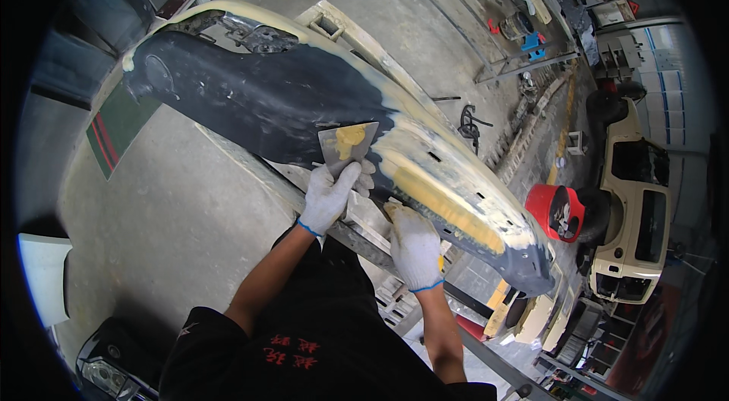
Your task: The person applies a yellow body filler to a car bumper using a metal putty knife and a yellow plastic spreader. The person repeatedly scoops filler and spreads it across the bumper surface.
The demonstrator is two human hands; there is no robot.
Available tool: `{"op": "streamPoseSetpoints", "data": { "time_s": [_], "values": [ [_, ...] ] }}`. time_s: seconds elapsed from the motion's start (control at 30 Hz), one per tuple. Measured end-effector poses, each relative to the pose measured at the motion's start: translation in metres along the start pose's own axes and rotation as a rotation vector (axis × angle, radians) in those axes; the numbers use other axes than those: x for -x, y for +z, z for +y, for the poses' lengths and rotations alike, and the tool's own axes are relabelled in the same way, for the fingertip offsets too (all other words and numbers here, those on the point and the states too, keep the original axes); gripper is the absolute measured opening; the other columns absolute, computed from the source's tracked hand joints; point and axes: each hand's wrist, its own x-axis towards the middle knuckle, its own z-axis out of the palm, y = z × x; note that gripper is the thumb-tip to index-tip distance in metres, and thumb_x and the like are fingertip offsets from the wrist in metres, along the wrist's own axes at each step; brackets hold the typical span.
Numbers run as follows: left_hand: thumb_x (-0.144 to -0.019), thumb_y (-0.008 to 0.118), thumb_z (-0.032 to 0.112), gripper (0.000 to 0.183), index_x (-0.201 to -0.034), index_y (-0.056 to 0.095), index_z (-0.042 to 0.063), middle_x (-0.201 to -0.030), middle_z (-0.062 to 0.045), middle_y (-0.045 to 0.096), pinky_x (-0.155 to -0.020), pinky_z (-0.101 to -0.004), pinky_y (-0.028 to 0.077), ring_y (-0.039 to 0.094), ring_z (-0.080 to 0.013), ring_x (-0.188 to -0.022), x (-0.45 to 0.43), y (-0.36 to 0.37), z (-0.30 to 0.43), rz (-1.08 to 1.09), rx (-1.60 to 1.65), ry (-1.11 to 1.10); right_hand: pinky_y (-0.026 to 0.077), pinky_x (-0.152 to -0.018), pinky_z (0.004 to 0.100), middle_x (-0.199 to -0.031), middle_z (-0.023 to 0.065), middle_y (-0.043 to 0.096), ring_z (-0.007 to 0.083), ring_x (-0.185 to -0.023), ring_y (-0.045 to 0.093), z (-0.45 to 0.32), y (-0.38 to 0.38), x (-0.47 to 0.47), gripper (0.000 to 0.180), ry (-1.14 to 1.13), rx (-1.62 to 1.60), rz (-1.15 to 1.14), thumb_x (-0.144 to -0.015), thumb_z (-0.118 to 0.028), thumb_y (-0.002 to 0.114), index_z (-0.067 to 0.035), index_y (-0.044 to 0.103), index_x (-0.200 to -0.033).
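In front of me lies a large vehicle bumper (pixel 256 93), dark grey plastic with cream filler along its upper edge and right half. A band of wet yellow body filler (pixel 444 207) runs along the lower right part. My left hand (pixel 336 190), in a white knit glove, grips a flat filler spreader plate (pixel 347 144) carrying a dab of yellow putty (pixel 349 136). My right hand (pixel 416 241), also gloved and putty-stained, is curled by the bumper's lower edge, below the yellow band. Whether it holds a tool is hidden by the fingers.
A padded stand rail (pixel 376 59) shows behind the bumper. A red bucket (pixel 555 212) is near its right end. Further right is a beige off-road vehicle body (pixel 632 196). A metal frame (pixel 455 13) stands at the back, and a dark car front (pixel 114 367) at lower left.
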Motion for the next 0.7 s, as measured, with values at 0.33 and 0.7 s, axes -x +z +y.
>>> {"op": "streamPoseSetpoints", "data": {
  "time_s": [0.33, 0.7],
  "values": [
    [-0.105, 0.052, 0.022, 0.031, -0.089, 0.067, 0.000, -0.059, 0.001, 0.053, -0.047, -0.0227, 0.032, 0.044, -0.0047, -0.049, 0.009, -0.003, 0.016, -0.176, -0.111, -0.043, 0.050, -0.090, 0.0278, -0.112, 0.0108, 0.073, 0.0142, -0.098, 0.065, 0.037, -0.046, 0.009, 0.030, 0.495, -0.838, 0.375, -0.097, -0.003, 0.062, 0.004, 0.064, -0.126],
    [-0.098, 0.058, 0.028, 0.032, -0.081, 0.070, 0.004, -0.057, 0.002, 0.055, -0.044, -0.0224, 0.035, 0.047, -0.0045, -0.048, 0.047, 0.022, 0.081, -0.690, -0.284, -0.410, 0.047, -0.080, 0.0317, -0.105, 0.0075, 0.066, 0.0155, -0.089, 0.059, 0.023, -0.048, 0.051, 0.042, 0.235, -1.543, 0.547, -0.086, -0.013, 0.079, 0.005, 0.064, -0.121]
  ]
}}
